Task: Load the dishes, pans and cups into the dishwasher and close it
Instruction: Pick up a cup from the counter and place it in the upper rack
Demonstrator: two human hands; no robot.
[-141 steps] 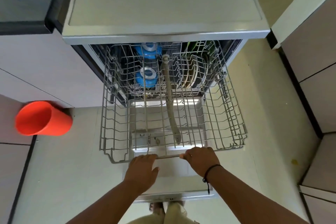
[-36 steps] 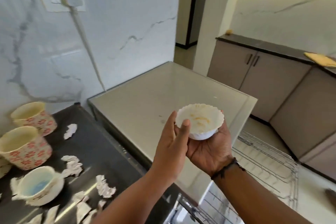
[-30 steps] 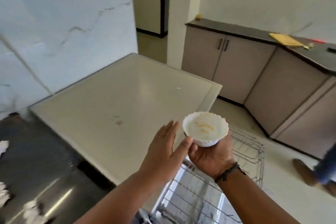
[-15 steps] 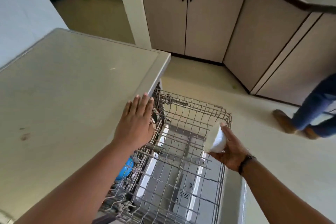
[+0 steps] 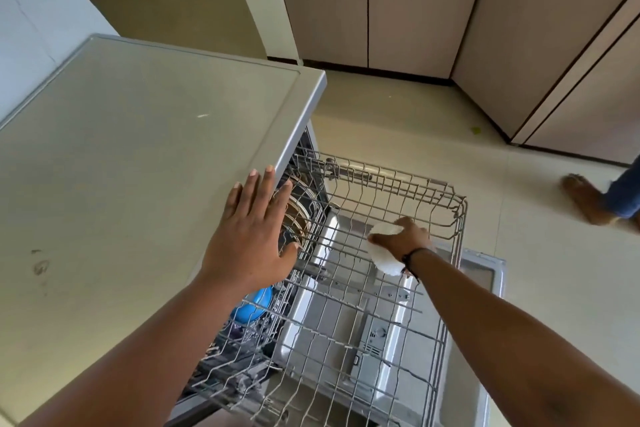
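Note:
The upper wire rack (image 5: 398, 184) of the dishwasher is pulled out over the open door (image 5: 481, 274). My right hand (image 5: 403, 236) grips a small white scalloped bowl (image 5: 384, 262), turned rim-down, inside the rack near its far side. My left hand (image 5: 252, 236) hovers flat with straight fingers over the front edge of the dishwasher top (image 5: 138, 149), holding nothing. Under the rack, blue cups (image 5: 252, 303) and upright plates (image 5: 298, 215) sit in the lower rack.
Beige cupboards (image 5: 367, 3) line the far wall and the right side. Another person's leg and brown shoe (image 5: 585, 199) stand on the floor at the right. A white wall lies at the left.
My right hand has lowered the bowl from above the rack's far edge into the rack and turned it over. My left hand stays by the dishwasher top. The view has tilted further down.

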